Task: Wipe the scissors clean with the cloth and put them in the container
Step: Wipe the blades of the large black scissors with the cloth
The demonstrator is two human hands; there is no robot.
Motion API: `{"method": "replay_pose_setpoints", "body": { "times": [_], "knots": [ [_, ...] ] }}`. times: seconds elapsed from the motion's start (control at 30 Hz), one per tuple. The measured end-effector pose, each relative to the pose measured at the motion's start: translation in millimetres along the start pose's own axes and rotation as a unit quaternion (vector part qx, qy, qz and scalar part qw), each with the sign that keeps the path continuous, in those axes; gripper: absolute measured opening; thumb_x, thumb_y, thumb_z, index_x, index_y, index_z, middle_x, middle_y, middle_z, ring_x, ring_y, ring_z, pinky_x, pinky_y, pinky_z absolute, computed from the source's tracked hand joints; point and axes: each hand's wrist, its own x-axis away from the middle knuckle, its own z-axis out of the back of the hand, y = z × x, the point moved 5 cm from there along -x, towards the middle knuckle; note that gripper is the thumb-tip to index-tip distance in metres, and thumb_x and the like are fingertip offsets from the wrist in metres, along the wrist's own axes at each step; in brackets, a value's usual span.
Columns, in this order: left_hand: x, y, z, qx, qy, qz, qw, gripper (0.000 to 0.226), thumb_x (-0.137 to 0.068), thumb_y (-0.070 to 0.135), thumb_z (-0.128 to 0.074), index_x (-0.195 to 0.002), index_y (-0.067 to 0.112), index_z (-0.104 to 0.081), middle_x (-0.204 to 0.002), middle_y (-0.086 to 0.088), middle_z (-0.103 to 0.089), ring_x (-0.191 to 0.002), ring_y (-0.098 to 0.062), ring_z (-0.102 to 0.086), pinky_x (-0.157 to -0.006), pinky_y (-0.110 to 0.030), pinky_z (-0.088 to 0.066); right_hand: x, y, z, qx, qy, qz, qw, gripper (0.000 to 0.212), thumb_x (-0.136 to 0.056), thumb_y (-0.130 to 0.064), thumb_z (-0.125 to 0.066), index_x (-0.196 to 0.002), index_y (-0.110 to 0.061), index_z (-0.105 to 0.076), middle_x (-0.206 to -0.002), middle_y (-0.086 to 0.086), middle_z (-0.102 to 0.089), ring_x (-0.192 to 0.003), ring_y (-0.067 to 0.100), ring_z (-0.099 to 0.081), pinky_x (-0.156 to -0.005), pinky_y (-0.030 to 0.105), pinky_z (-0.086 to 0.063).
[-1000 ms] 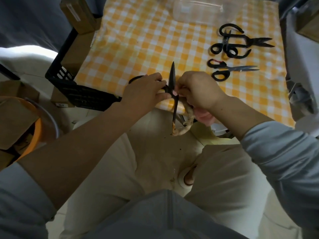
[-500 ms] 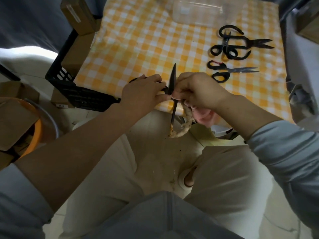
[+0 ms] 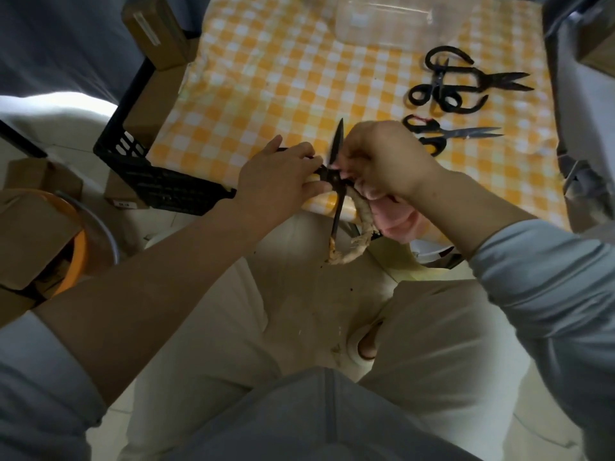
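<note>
We see a worktop [image 3: 266, 81] under an orange-checked covering, a black crate [image 3: 159, 181] with cardboard boxes [image 3: 153, 31] alongside, pale floor tiles [image 3: 60, 128].

You can see a yellow and white checked tablecloth [image 3: 266, 94] on the table in front of you. A black plastic crate [image 3: 159, 181] sits at its left edge, with brown cardboard boxes [image 3: 154, 31] beside and behind it. Low on the left is an orange bucket [image 3: 78, 257] with cardboard in it. Your pale trousers [image 3: 206, 354] fill the bottom, over a light tiled floor [image 3: 109, 430].
</note>
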Motion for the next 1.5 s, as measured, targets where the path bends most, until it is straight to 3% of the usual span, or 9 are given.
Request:
{"method": "replay_pose_setpoints", "body": {
  "times": [0.33, 0.57, 0.73, 0.93, 1.03, 1.2, 1.3, 1.4, 1.5],
  "knots": [
    [-1, 2, 2, -0.011, -0.017, 0.006, 1.000, 0.052, -0.098, 0.046, -0.037, -0.137, 0.014, -0.046, -0.140, 0.000, -0.043, -0.118, -0.022, -0.052, -0.118, -0.032, -0.004, -1, -2, -2, 0.069, -0.043, 0.028, 0.996, 0.011, -0.085, -0.007, -0.061, -0.087, -0.002, -0.070, -0.092, 0.020, -0.065, -0.084, 0.036, -0.060, -0.072, 0.046, -0.049],
    [-2, 1, 0, -0.018, -0.026, 0.011, 0.999, 0.053, -0.097, 0.048, -0.037, -0.137, 0.015, -0.047, -0.142, 0.002, -0.043, -0.119, -0.022, -0.052, -0.118, -0.033, -0.002, 14, -7, -8, 0.010, -0.025, 0.036, 0.999, 0.026, -0.094, -0.022, -0.057, -0.084, -0.002, -0.071, -0.092, 0.011, -0.064, -0.082, 0.027, -0.059, -0.070, 0.039, -0.045],
    [-3, 5, 1, -0.031, -0.039, 0.017, 0.999, 0.054, -0.099, 0.048, -0.032, -0.142, 0.016, -0.039, -0.148, 0.003, -0.035, -0.129, -0.017, -0.044, -0.119, -0.035, 0.000, 28, 8, 16, 0.083, 0.008, -0.082, 0.993, 0.019, -0.085, -0.003, -0.061, -0.099, -0.009, -0.072, -0.099, 0.012, -0.068, -0.090, 0.031, -0.062, -0.078, 0.038, -0.051],
    [4, 13, -1, -0.066, 0.033, 0.033, 0.997, 0.048, -0.101, 0.042, -0.031, -0.136, 0.014, -0.044, -0.147, -0.001, -0.040, -0.134, -0.015, -0.037, -0.117, -0.038, -0.003, 62, -5, 10, 0.023, -0.116, -0.216, 0.969, 0.040, -0.083, -0.047, -0.066, -0.064, -0.012, -0.062, -0.059, 0.004, -0.055, -0.056, 0.016, -0.052, -0.048, 0.027, -0.035],
    [7, 16, -2, -0.046, 0.070, 0.041, 0.996, 0.044, -0.100, 0.042, -0.034, -0.132, 0.015, -0.049, -0.144, -0.001, -0.043, -0.133, -0.016, -0.039, -0.116, -0.039, -0.007, 67, -5, -15, -0.019, -0.162, -0.242, 0.957, 0.039, -0.083, -0.044, -0.067, -0.061, -0.014, -0.054, -0.058, 0.001, -0.047, -0.058, 0.015, -0.047, -0.050, 0.026, -0.033],
    [26, 20, 22, 0.078, 0.191, 0.076, 0.975, 0.030, -0.095, 0.035, -0.049, -0.094, 0.012, -0.067, -0.098, -0.006, -0.062, -0.089, -0.021, -0.056, -0.074, -0.029, -0.035, 77, 6, -25, -0.249, -0.056, -0.313, 0.915, 0.034, -0.088, -0.031, -0.067, -0.069, -0.003, -0.065, -0.054, 0.000, -0.048, -0.044, 0.004, -0.046, -0.040, 0.014, -0.033],
    [34, 14, 27, 0.330, 0.112, 0.192, 0.917, 0.037, -0.095, 0.034, -0.054, -0.082, 0.003, -0.070, -0.076, -0.009, -0.065, -0.067, -0.016, -0.058, -0.061, -0.022, -0.044, 82, 8, -20, -0.327, 0.020, -0.327, 0.887, 0.036, -0.082, -0.028, -0.074, -0.059, -0.002, -0.061, -0.053, 0.005, -0.048, -0.038, 0.003, -0.045, -0.040, 0.016, -0.035],
    [35, 22, 24, 0.591, 0.033, 0.295, 0.750, 0.029, -0.091, 0.031, -0.061, -0.083, 0.003, -0.061, -0.088, -0.017, -0.068, -0.073, -0.020, -0.064, -0.068, -0.027, -0.053, 83, 5, -15, -0.358, 0.063, -0.299, 0.882, 0.044, -0.083, -0.028, -0.071, -0.067, 0.012, -0.059, -0.061, 0.026, -0.053, -0.053, 0.017, -0.051, -0.054, 0.027, -0.041],
    [26, 29, 23, 0.730, 0.039, 0.332, 0.596, 0.025, -0.089, 0.025, -0.064, -0.096, 0.002, -0.055, -0.095, -0.015, -0.067, -0.085, -0.019, -0.067, -0.073, -0.026, -0.057, 84, -3, -11, -0.388, 0.082, -0.257, 0.881, 0.047, -0.085, -0.028, -0.068, -0.075, 0.017, -0.058, -0.068, 0.036, -0.056, -0.058, 0.026, -0.048, -0.058, 0.035, -0.041]
  ]
}}
